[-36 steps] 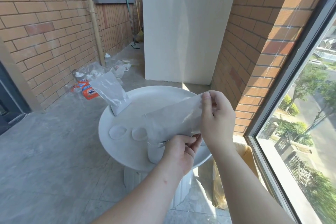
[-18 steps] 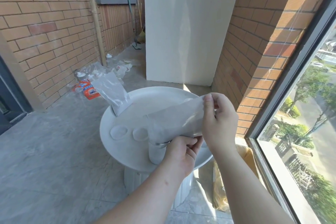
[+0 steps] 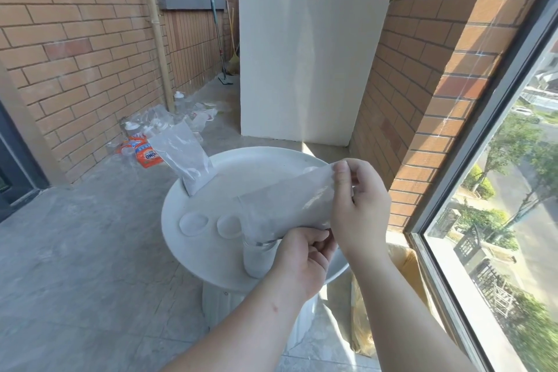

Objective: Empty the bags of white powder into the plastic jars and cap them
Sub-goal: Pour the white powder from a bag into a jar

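Our right hand (image 3: pixel 359 208) pinches the raised end of the bag (image 3: pixel 287 208), and our left hand (image 3: pixel 302 263) grips its mouth at the rim of the jar (image 3: pixel 255 263), which stands at the near edge of the table (image 3: pixel 271 166). If the left grip slackens or we tip too steeply, the mouth could slip off the rim and spill powder; a sideways tug could topple the jar.

Bright daylight reaches you through the large glass window (image 3: pixel 495 220) at right. Sun patches mark the red brick pillar (image 3: pixel 453 54); the grey tiled floor (image 3: pixel 75 251) lies shaded. Edges bow; detail slightly soft.
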The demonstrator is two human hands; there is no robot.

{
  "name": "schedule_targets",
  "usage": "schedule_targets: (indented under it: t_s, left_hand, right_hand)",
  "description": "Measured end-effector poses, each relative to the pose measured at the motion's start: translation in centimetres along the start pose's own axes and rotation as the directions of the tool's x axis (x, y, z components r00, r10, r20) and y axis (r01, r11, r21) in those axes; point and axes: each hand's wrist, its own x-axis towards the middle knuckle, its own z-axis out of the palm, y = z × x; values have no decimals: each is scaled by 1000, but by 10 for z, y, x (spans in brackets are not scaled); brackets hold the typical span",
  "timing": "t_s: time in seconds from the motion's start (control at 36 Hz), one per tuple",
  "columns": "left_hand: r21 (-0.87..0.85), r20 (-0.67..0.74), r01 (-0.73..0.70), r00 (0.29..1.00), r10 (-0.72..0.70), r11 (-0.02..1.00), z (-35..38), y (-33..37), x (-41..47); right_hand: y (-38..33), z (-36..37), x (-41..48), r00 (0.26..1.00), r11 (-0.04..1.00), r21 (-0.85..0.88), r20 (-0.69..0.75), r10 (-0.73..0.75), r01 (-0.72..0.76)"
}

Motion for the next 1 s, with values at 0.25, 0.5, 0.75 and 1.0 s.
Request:
schedule_targets:
  t_s: [0.25, 0.5, 0.75, 1.0]
  left_hand:
    - [24, 55, 14, 998, -15, 1000, 3, -7, 4]
    - [64, 101, -19, 995, 12, 998, 3, -7, 5]
    - [80, 108, -37, 994, 29, 996, 5, -7, 4]
    - [72, 90, -9, 996, 2, 997, 6, -6, 0]
  right_hand:
    - [4, -11, 4, 995, 998, 18, 90, 52, -54]
    - [13, -30, 2, 985, 1000, -2, 170, 1, -1]
    - [21, -39, 5, 982, 999, -33, 187, -26, 33]
    - [4, -28, 10, 985, 998, 51, 167, -50, 43]
